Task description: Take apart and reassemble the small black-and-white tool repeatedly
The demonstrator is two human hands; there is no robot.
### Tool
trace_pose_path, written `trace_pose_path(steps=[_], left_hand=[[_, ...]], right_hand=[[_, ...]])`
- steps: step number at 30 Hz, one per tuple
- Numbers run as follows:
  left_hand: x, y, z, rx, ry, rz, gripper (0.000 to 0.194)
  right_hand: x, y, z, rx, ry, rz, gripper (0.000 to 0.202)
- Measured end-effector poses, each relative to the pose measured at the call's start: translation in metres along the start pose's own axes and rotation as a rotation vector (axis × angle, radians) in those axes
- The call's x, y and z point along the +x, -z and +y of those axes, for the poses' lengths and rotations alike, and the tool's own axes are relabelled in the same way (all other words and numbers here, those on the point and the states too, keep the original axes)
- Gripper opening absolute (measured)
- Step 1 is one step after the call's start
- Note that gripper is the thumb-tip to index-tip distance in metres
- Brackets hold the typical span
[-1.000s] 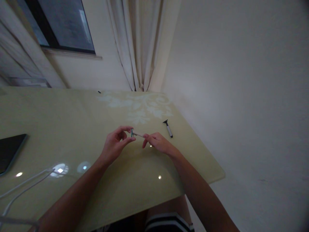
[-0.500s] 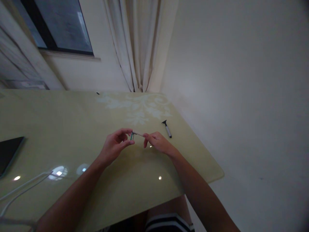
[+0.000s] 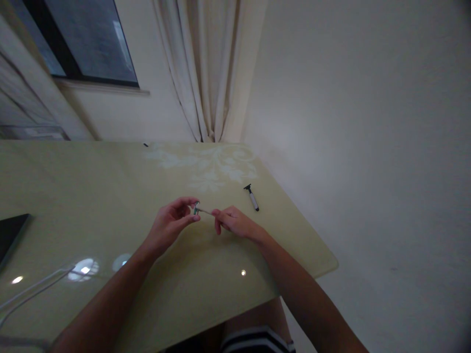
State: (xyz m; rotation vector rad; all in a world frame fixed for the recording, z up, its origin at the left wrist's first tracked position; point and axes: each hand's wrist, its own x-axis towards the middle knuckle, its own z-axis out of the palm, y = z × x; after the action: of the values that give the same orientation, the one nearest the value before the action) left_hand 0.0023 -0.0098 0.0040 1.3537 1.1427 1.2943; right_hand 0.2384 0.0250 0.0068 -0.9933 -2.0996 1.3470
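Note:
My left hand (image 3: 171, 223) pinches a small rectangular piece with a green strip (image 3: 196, 209), which looks like a razor cartridge, between thumb and forefinger above the table. Between the fingertips of my right hand (image 3: 233, 221) is a thin pale stick (image 3: 205, 212). Its far end meets the middle of the small piece; the exact contact is too small to make out. A razor handle (image 3: 253, 198), grey and black with a black T-shaped top, lies on the table beyond my right hand.
The glossy pale table (image 3: 110, 196) has its right edge near the wall. A dark flat object (image 3: 13, 233) lies at the left, with a white cable (image 3: 37, 291) nearer me. One small dark piece (image 3: 145, 145) lies by the far edge, before the curtain (image 3: 206, 73).
The stick's tip has moved from the top of the small piece down to its middle. Both hands sit slightly farther left and lower in view; the whole scene has shifted a little too.

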Motion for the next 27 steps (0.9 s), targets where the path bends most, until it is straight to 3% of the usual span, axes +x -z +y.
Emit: trace_pose_path(steps=[2, 5, 8, 11, 14, 18, 21, 24, 27], left_hand=[[0.0003, 0.0007, 0.0001, -0.001, -0.001, 0.007, 0.047], [0.0005, 0.0012, 0.0009, 0.022, 0.012, -0.016, 0.046], [0.0006, 0.0013, 0.0013, 0.036, 0.022, -0.024, 0.045], [0.0012, 0.0016, 0.0006, 0.044, 0.029, -0.016, 0.045], [0.0018, 0.0018, -0.0004, 0.045, 0.023, -0.016, 0.046], [0.0019, 0.0021, -0.0013, 0.055, 0.008, -0.03, 0.045], [0.0017, 0.0019, -0.0011, 0.034, 0.01, -0.038, 0.046], [0.0015, 0.0016, 0.0001, 0.025, 0.037, -0.044, 0.047], [0.0013, 0.0017, 0.0009, 0.013, 0.054, -0.056, 0.048]], right_hand=[[0.0007, -0.0014, -0.0004, 0.028, -0.006, -0.047, 0.082], [0.0016, -0.0034, -0.0003, 0.041, -0.005, 0.016, 0.079], [0.0021, -0.0051, 0.0018, 0.071, -0.008, -0.029, 0.075], [0.0025, -0.0065, 0.004, 0.072, -0.033, 0.027, 0.073], [0.0026, -0.008, 0.0047, 0.101, -0.037, -0.05, 0.072], [0.003, -0.0091, 0.0045, 0.08, -0.029, -0.001, 0.072], [0.0031, -0.0086, 0.0041, 0.072, -0.007, -0.049, 0.073], [0.0026, -0.0068, 0.0035, 0.04, -0.004, 0.009, 0.073], [0.0019, -0.0052, 0.0026, 0.026, -0.012, -0.04, 0.073]])
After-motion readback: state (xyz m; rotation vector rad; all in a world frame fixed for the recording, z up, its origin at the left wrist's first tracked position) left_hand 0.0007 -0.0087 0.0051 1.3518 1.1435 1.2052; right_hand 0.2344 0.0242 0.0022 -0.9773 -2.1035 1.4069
